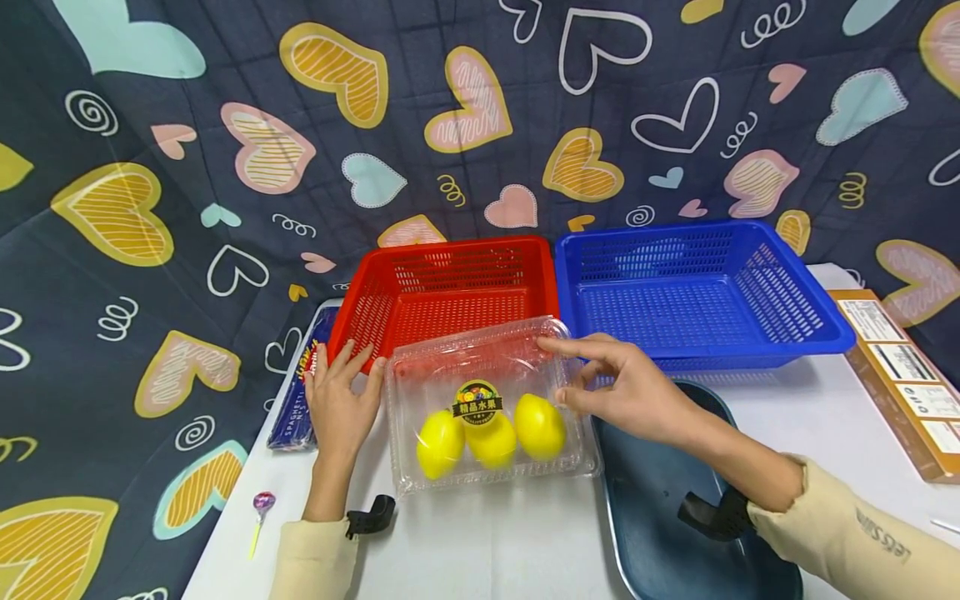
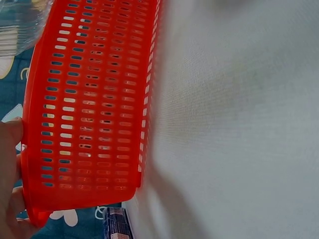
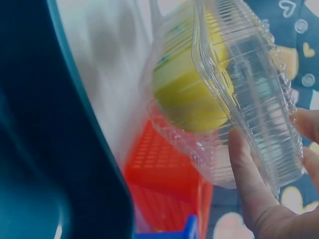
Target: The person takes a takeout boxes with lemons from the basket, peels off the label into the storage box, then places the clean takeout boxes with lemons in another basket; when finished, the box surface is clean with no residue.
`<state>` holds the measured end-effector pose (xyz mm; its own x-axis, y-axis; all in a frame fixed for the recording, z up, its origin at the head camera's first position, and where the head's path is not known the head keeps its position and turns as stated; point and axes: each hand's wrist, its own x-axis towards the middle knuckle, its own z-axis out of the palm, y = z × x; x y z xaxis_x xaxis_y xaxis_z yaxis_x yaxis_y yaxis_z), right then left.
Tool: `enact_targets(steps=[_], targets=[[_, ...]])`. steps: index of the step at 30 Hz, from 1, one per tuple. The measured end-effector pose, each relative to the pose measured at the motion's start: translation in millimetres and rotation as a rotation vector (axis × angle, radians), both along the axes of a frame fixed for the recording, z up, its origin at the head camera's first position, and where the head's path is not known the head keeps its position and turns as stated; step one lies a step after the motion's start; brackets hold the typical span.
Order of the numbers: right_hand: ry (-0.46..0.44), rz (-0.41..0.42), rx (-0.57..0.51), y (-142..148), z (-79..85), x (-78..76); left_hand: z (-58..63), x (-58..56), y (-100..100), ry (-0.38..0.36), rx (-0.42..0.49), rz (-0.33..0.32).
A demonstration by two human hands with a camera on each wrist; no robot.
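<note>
A clear plastic clamshell fruit box [image 1: 427, 375] holds three yellow lemons [image 1: 540, 427] and has a round dark label [image 1: 477, 402] on its lid. My right hand [image 1: 630, 387] pinches the box at its right end, thumb on one side and fingers on the other, as the right wrist view also shows. The box is tilted and overlaps the front of the red basket [image 1: 450, 312]. With fingers spread and fairly straight, my left hand [image 1: 341, 404] touches the basket's rim at its front left corner. The left wrist view shows fingers [image 2: 15, 130] at that rim.
A blue basket [image 1: 660, 308] stands right of the red one. In front of it lies a dark blue tray [image 1: 660, 483], under my right forearm. A spaghetti pack [image 1: 292, 417] is at the left, a lollipop [image 1: 262, 504] nearer me, and a brown box [image 1: 900, 375] at far right.
</note>
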<state>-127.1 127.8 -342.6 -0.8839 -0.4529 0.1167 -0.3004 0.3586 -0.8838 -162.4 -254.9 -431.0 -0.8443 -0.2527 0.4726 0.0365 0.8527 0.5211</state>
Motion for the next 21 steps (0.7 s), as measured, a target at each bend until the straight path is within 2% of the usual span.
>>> enact_targets(steps=[10,21], targets=[[-0.051,0.018,-0.024,-7.1,-15.8,11.9,1.5,2.1,-0.5,-0.023,0.0,0.001],[-0.108,0.029,0.002,-3.1,-31.9,15.3,1.8,0.8,0.1,-0.019,0.003,0.0]])
